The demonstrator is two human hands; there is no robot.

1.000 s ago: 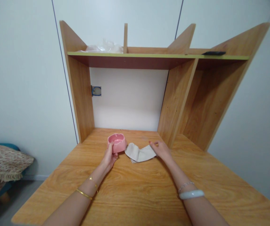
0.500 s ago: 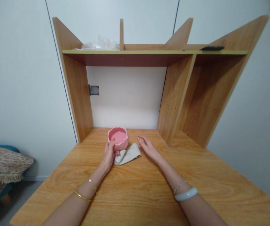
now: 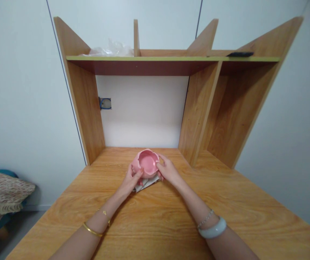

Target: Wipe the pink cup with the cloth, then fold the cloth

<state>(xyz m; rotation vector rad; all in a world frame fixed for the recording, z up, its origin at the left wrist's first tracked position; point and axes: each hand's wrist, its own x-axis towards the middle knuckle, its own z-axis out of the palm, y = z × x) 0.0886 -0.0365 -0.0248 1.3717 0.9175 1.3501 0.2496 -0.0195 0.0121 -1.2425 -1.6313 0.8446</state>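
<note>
A glossy pink ashtray (image 3: 148,163), round inside with a notched, faceted rim, is held just above the desk and tilted toward me. My left hand (image 3: 133,177) grips its left side, thumb on the near rim. On the other side my right hand (image 3: 169,170) pinches the right rim, thumb inside the edge and fingers behind. Under the ashtray lies a folded light grey cloth (image 3: 147,183), mostly hidden by it and by my fingers.
The wooden desk (image 3: 155,224) carries a hutch with an upper shelf (image 3: 165,58). On that shelf are a clear plastic bag (image 3: 111,49) and a flat black item (image 3: 240,54). A wall socket box (image 3: 106,103) shows behind. A patterned cushion (image 3: 5,189) is at far left.
My right hand has moved left and taken hold of the ashtray's right rim. The ashtray has shifted right, over the cloth, and tilted toward me. My left hand still holds it.
</note>
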